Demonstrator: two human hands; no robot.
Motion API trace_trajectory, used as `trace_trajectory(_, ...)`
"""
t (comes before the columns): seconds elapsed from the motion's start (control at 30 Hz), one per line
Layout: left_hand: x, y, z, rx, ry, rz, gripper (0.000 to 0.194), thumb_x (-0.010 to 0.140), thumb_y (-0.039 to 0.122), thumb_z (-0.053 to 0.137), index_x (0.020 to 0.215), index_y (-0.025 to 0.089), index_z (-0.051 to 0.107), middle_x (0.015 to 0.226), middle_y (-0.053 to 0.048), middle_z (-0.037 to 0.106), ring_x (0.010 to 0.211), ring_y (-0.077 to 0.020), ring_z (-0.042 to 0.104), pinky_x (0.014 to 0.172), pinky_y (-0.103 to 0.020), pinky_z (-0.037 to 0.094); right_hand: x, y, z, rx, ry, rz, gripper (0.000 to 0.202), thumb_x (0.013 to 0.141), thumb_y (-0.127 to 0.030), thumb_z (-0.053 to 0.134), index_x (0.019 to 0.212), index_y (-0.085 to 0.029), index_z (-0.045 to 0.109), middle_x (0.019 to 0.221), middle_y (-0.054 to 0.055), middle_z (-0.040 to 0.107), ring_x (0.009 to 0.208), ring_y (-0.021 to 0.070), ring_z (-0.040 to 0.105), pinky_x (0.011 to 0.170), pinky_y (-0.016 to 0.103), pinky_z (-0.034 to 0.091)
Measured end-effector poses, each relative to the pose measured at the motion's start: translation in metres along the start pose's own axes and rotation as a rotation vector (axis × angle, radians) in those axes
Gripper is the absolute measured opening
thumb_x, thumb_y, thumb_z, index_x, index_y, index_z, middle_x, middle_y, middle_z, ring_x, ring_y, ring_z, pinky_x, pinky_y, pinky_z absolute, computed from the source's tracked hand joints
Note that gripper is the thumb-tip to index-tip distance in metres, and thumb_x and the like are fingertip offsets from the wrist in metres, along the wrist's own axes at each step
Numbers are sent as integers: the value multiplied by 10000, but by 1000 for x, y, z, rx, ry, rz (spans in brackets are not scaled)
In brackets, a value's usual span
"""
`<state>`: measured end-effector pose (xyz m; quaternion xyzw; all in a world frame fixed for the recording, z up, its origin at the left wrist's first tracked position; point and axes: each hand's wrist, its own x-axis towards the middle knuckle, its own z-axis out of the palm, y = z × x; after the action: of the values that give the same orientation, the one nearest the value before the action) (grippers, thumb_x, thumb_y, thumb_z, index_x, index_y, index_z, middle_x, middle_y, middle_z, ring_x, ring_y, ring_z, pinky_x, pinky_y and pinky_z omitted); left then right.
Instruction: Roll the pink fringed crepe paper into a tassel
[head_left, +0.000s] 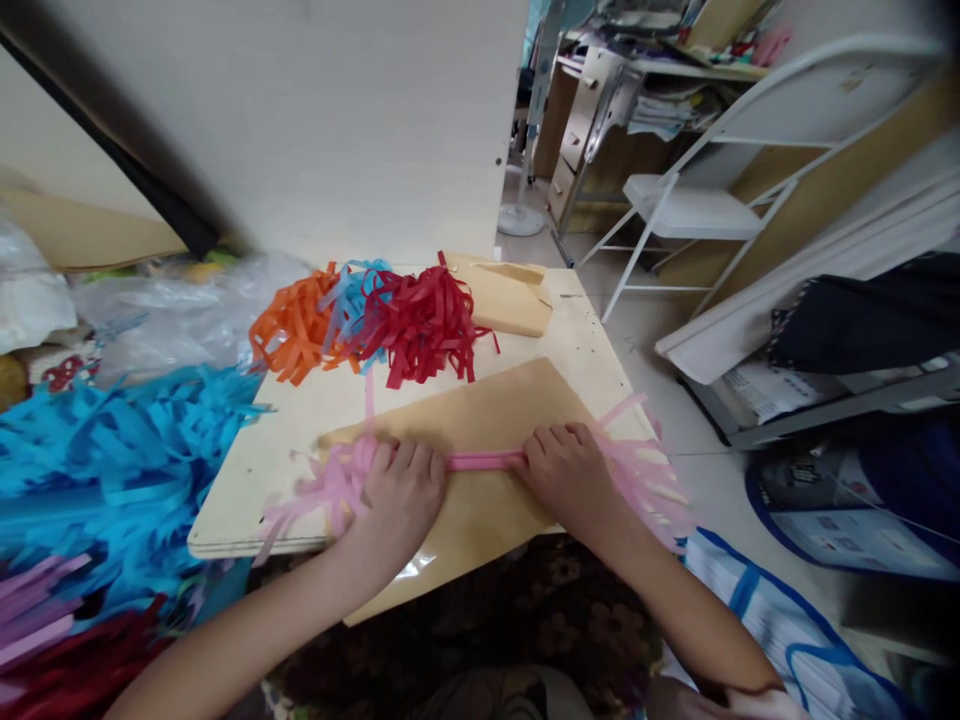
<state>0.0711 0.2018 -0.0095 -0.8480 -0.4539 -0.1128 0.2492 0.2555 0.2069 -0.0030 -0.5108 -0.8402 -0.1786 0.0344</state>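
A pink paper strip with fringed ends (484,461) stretches between my hands, rolled narrow in its middle. Its fringes spread out beyond both hands. My left hand (409,485) is closed around the left part, beside a rounded pink bunch. Closed on the right part is my right hand (562,465). Under both lies a brown paper sheet (480,400), its front corner hanging over the edge of the pale table (240,500). Farther back on the table are orange (296,325), light blue (356,290) and red (424,325) fringed paper bunches, beside a folded brown paper piece (506,295).
Large blue fringed paper (120,460) lies left of the table, with purple strips (37,610) and red strips (75,665) below it. A white panel (337,120) stands behind. A white folding chair (694,205) is at back right, a striped bag (780,620) at lower right.
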Motion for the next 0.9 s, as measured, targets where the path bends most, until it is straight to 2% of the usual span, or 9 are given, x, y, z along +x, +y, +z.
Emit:
trace_trajectory(0.07,0,-1,-4,-23,-15,10,265,735,45,376,524,132,511,487,-40,486,491,-169,441,534,-310,306,1,3,-2,15,-16,-7,296,797,-299,407,597,-135,550,610,57,558,610,179,467,600,303,218)
trace_trajectory(0.2,0,-2,-10,-40,-97,27,216,712,33,394,569,131,525,524,-45,500,529,-187,456,557,-324,322,1,11,-9,89,-133,-38,241,781,-271,424,647,-127,563,672,59,570,659,173,481,626,297,226)
trace_trajectory(0.37,0,-1,-8,-34,-82,-25,211,719,47,392,561,140,497,523,-48,489,524,-180,448,574,-323,334,3,13,-13,105,-212,-7,243,796,-247,392,684,-119,567,701,77,572,695,185,491,640,303,230)
trace_trajectory(0.53,1,-1,-6,2,-91,-51,201,737,105,419,551,148,481,513,-51,490,519,-189,456,552,-321,332,6,11,-12,98,-236,16,242,796,-244,393,682,-116,563,699,86,575,691,197,497,630,310,239)
trace_trajectory(0.9,6,-3,-4,11,-97,-59,227,739,107,401,535,146,493,493,-50,496,500,-180,474,537,-315,336,6,10,-10,60,-208,16,229,780,-230,412,658,-121,573,669,87,581,655,200,499,614,318,267)
